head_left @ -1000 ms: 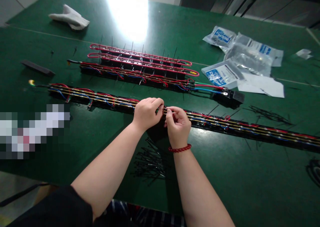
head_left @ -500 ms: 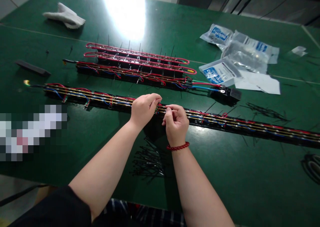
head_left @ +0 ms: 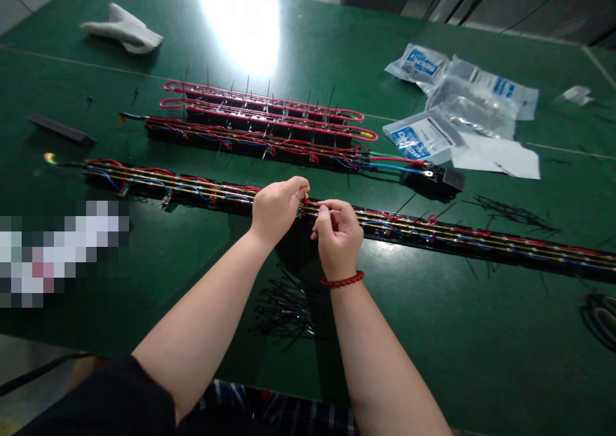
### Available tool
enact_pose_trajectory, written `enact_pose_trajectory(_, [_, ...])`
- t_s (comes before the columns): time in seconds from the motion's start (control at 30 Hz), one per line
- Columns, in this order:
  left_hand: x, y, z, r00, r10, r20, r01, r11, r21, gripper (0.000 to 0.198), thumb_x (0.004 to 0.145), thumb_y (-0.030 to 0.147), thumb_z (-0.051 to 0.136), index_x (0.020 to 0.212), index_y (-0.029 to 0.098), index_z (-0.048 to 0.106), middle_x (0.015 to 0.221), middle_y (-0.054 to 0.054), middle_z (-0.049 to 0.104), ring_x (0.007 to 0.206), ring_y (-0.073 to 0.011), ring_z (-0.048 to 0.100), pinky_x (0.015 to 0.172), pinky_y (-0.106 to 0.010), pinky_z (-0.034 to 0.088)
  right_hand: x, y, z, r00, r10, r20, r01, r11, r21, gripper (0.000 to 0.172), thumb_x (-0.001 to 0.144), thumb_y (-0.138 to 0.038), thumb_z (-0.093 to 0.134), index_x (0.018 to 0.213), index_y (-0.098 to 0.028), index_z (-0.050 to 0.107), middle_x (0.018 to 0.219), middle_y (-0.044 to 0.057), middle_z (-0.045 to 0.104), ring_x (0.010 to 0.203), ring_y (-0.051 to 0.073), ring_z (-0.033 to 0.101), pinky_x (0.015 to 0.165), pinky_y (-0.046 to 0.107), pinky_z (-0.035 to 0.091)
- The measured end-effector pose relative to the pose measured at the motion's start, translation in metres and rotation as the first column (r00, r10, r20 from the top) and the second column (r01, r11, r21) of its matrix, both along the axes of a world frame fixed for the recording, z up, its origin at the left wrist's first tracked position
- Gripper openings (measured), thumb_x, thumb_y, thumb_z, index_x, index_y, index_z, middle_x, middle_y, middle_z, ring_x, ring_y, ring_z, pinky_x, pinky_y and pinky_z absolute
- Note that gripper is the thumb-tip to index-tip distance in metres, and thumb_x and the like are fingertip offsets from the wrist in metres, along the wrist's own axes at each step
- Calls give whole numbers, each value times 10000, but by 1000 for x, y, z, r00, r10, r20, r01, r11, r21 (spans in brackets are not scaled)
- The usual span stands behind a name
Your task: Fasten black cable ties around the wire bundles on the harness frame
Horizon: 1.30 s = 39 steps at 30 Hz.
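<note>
A long black strip [head_left: 433, 237] lined with gold, red and blue wires runs across the table in front of me. My left hand [head_left: 276, 208] curls over its wiring from the near side, and my right hand [head_left: 337, 232] pinches the same wires just to the right. Both sets of fingertips meet at a small spot of colored wire [head_left: 301, 209]. Whatever lies between them is mostly hidden by my fingers. A red beaded bracelet [head_left: 342, 280] circles my right wrist. A loose pile of black cable ties [head_left: 286, 311] lies below my hands.
Two more wired strips [head_left: 250, 138] with upright cable ties lie beyond, ending in a black connector block [head_left: 430, 183]. Plastic bags and paper [head_left: 464, 106] lie at the back right. A white glove [head_left: 122, 30] and a black bar [head_left: 61, 130] lie on the green table [head_left: 337, 45].
My hands stay at the same spot on the strip, with only slight finger movement. The whole view has drifted a little up and to the left.
</note>
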State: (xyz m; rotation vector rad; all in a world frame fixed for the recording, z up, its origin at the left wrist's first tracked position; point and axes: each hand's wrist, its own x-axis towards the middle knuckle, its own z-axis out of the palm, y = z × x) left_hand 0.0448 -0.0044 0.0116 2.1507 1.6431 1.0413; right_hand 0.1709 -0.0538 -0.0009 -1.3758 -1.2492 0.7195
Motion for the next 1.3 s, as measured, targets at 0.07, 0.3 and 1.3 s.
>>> enact_pose_trajectory(0.07, [0, 0, -1, 1000, -6, 7, 6, 1000, 28, 168, 974, 271, 508, 940, 225, 667, 830, 7, 749, 788, -152, 687, 711, -243, 463, 0, 0, 0, 1000, 4, -4, -4, 1000, 6, 171, 937, -360, 520, 950, -223, 621, 576, -70, 558, 469, 82, 543, 495, 221, 424])
enact_pose_trajectory(0.3, [-3, 1, -6, 995, -104, -6, 104, 992, 76, 125, 922, 232, 543, 967, 206, 656, 937, -30, 733, 850, -160, 672, 800, -265, 497, 1, 1, -1, 1000, 1, 29, -1, 1000, 1, 183, 928, -372, 522, 939, -226, 631, 588, -62, 545, 495, 89, 513, 514, 228, 412])
enact_pose_trajectory(1.3, [-2, 1, -9, 994, -82, 67, 75, 992, 97, 48, 918, 182, 557, 954, 210, 573, 978, -19, 719, 874, -139, 671, 795, -253, 497, 1, 0, -3, 997, -73, -25, 73, 997, 3, 170, 937, -359, 516, 943, -221, 615, 590, -69, 549, 481, 82, 546, 495, 219, 420])
